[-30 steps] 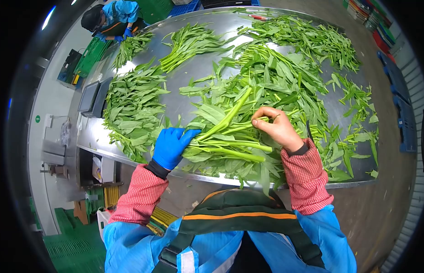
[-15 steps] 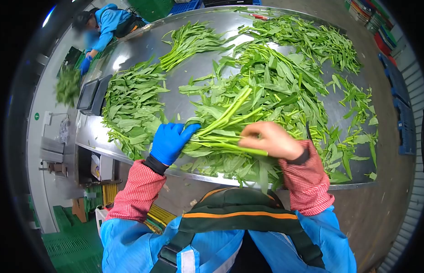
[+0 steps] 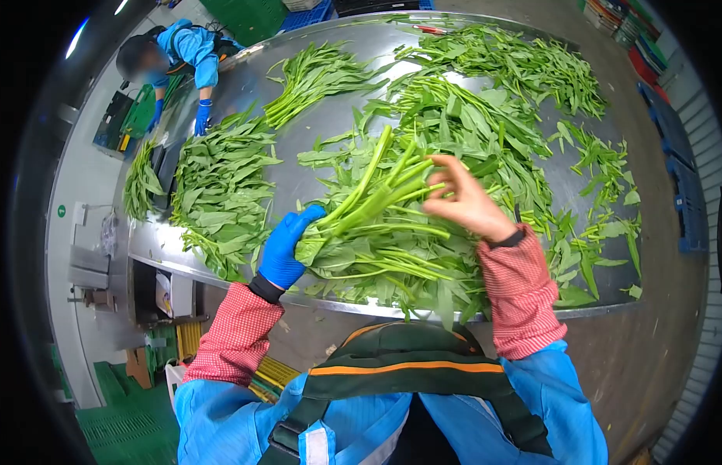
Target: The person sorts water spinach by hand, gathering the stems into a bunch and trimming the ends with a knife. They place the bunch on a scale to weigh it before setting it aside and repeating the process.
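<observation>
My left hand [image 3: 287,246], in a blue glove, is closed around the leafy part of a bunch of water spinach [image 3: 376,194]. The pale green stems fan up and to the right from it. My right hand [image 3: 468,200] is bare, its fingers curled in at the cut ends of those stems, with a stem end between thumb and fingers. Beneath both hands lies a loose heap of water spinach [image 3: 407,267] on the metal table [image 3: 299,167].
Sorted water spinach [image 3: 221,178] lies left, another bunch [image 3: 314,81] behind. More spreads across the right [image 3: 524,70]. A red-handled tool [image 3: 429,29] is at the far edge. At the far left a co-worker in blue [image 3: 186,50] leans over a dark scale-like device [image 3: 167,167].
My right hand has moved up to the upper stem ends, and the bunch has tilted more upright. Lower stems now lie on the heap. The co-worker's bunch has come down beside the dark device.
</observation>
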`<state>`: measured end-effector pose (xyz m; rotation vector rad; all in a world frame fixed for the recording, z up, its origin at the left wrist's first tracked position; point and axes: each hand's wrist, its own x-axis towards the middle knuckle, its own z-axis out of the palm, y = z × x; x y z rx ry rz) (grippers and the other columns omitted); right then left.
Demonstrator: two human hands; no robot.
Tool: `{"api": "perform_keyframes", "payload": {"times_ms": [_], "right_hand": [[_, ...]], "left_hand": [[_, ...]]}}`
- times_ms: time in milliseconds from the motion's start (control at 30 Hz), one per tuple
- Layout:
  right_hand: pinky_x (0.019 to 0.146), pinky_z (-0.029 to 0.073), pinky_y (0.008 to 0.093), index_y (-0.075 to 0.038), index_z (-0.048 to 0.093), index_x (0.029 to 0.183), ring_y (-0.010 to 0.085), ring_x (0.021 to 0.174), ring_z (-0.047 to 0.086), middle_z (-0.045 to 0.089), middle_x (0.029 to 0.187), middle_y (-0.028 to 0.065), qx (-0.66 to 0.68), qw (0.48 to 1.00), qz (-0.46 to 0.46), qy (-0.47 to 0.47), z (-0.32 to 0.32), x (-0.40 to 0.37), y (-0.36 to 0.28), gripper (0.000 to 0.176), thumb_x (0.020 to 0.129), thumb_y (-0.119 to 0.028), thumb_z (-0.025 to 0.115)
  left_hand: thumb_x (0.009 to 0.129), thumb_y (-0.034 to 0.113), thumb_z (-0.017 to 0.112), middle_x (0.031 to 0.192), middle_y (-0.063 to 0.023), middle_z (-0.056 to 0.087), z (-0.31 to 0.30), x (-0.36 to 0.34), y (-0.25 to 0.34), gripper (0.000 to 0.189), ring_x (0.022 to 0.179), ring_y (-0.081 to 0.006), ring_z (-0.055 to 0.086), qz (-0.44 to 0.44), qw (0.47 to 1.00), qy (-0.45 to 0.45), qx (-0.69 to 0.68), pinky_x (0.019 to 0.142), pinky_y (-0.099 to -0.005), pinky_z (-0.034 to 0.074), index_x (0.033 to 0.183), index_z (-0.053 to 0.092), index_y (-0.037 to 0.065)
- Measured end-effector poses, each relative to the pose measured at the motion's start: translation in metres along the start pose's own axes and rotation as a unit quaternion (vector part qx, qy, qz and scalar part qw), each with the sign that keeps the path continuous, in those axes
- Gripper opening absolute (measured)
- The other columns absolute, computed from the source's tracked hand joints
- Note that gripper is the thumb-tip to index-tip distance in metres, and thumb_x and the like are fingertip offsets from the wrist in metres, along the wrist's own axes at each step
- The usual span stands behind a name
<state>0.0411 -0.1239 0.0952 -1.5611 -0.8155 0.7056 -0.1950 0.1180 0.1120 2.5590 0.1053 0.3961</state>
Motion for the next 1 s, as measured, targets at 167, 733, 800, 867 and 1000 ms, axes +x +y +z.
{"api": "perform_keyframes", "payload": {"times_ms": [167, 733, 800, 867, 1000], "right_hand": [[0.054, 0.046, 0.0203, -0.005, 0.061, 0.097, 0.0079, 0.061, 0.055, 0.059, 0.074, 0.0013, 0.122, 0.989, 0.047, 0.069, 0.002, 0.010, -0.007, 0.016, 0.085, -0.015, 0.062], [0.058, 0.046, 0.0246, 0.000, 0.045, 0.123, 0.0120, 0.069, 0.058, 0.060, 0.081, 0.0054, 0.090, 0.989, 0.113, 0.008, 0.038, 0.006, -0.018, 0.053, 0.085, -0.030, 0.066], [0.057, 0.047, 0.0268, 0.001, 0.046, 0.121, 0.0135, 0.066, 0.059, 0.061, 0.081, 0.0062, 0.056, 0.997, 0.056, -0.001, 0.055, 0.009, -0.009, 0.052, 0.083, -0.028, 0.067], [0.057, 0.048, 0.0290, 0.002, 0.055, 0.112, 0.0136, 0.063, 0.059, 0.064, 0.086, 0.0109, 0.008, 0.990, -0.127, 0.055, 0.074, 0.017, 0.016, 0.036, 0.083, -0.018, 0.064], [0.076, 0.051, 0.0345, -0.004, 0.058, 0.118, 0.0200, 0.079, 0.063, 0.066, 0.096, 0.0150, 0.120, 0.984, 0.129, -0.019, 0.019, 0.003, 0.004, 0.036, 0.085, -0.018, 0.063]], "left_hand": [[0.079, 0.003, 0.067, 0.124, -0.0123, 0.056, 0.019, -0.018, -0.026, 0.052, 0.113, -0.0221, 0.055, -0.102, 0.980, -0.008, -0.171, 0.097, -0.0328, 0.041, 0.128, 0.048, 0.002], [0.074, 0.001, 0.072, 0.115, -0.0075, 0.060, 0.035, -0.046, -0.020, 0.055, 0.101, -0.0174, 0.058, -0.288, 0.874, -0.061, -0.388, 0.089, -0.0323, 0.047, 0.124, 0.050, 0.001], [0.074, 0.000, 0.072, 0.115, -0.0067, 0.059, 0.038, -0.044, -0.016, 0.057, 0.102, -0.0171, 0.057, -0.285, 0.867, -0.063, -0.404, 0.089, -0.0322, 0.048, 0.125, 0.049, 0.001], [0.073, 0.001, 0.073, 0.116, -0.0068, 0.059, 0.038, -0.043, -0.016, 0.058, 0.103, -0.0172, 0.057, -0.300, 0.846, -0.061, -0.436, 0.089, -0.0324, 0.047, 0.126, 0.049, 0.001], [0.074, 0.001, 0.072, 0.118, -0.0077, 0.058, 0.030, -0.050, -0.018, 0.061, 0.104, -0.0180, 0.056, -0.321, 0.850, -0.072, -0.411, 0.091, -0.0332, 0.047, 0.129, 0.047, 0.004]]}}
